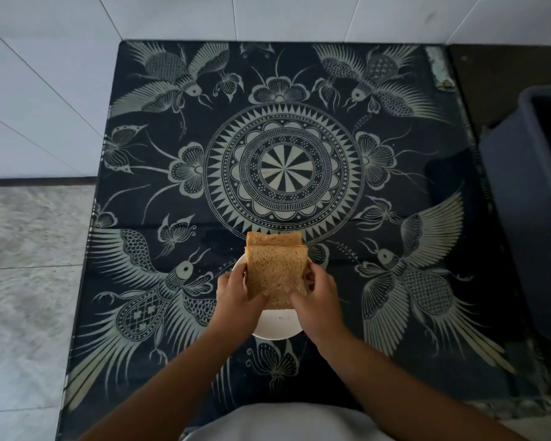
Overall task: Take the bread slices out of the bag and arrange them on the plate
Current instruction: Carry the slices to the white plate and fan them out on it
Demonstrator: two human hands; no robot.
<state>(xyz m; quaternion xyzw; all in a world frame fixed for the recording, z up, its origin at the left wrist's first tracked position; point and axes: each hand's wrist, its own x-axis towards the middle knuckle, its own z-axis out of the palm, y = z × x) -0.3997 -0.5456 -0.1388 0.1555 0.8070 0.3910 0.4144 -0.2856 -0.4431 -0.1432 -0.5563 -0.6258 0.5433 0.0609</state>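
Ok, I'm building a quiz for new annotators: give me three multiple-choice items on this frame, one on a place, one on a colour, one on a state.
1. Where is the plate?
A. the cloth's near edge
B. inside the bin
C. on the floor

2. What colour is the cloth?
A. red
B. dark with pale birds
C. plain white

3. How is the top bread slice held?
A. left hand only
B. untouched
C. both hands, right hand too

A: it sits by the person.
B: pale birds on dark.
C: fingers grip both sides.
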